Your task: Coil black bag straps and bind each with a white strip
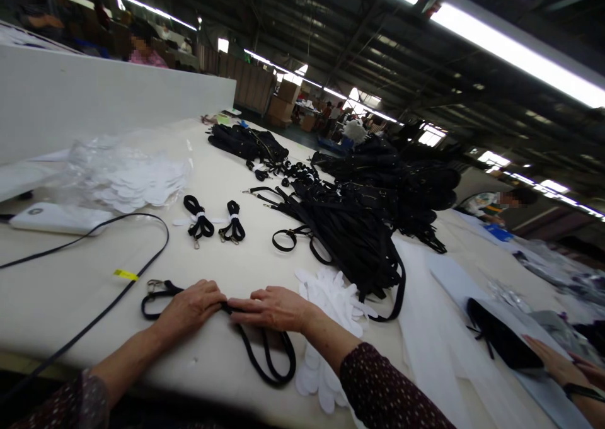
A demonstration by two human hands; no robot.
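Observation:
A black strap (278, 369) lies in loops on the pale table near its front edge, with a metal clip at its left end. My left hand (196, 304) is closed around the middle of this strap. My right hand (267, 308) presses against the same strap just to the right, fingers together and pointing left, close to my left fingertips. Two strap bundles (198, 218) (232, 222), each wrapped with a white band, rest beyond my hands. Beside my right wrist is a pile of white tabs (326, 297).
A heap of black straps (350, 240) and black bags (392, 171) covers the table's far right. At left are plastic-wrapped white pieces (137, 177), a white device (59, 219) and a cable (163, 246). Another person's hands (558, 360) are by a black pouch (503, 334) at right.

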